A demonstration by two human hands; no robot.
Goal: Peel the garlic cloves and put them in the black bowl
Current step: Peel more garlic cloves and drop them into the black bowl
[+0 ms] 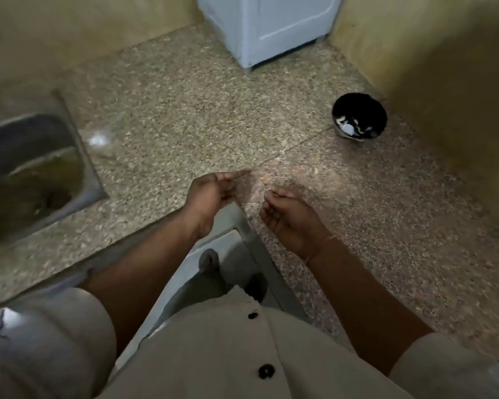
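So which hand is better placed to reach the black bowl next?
Right, probably. The right hand is on the same side as the black bowl, with bare counter between them. The left hand would have to cross over. The blur hides whether either hand holds a clove.

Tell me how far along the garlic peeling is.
Done: the black bowl on the counter holds some pale pieces. In hand: the right hand pinches something small and pale; the left hand looks empty. Left: blur hides any unpeeled cloves.
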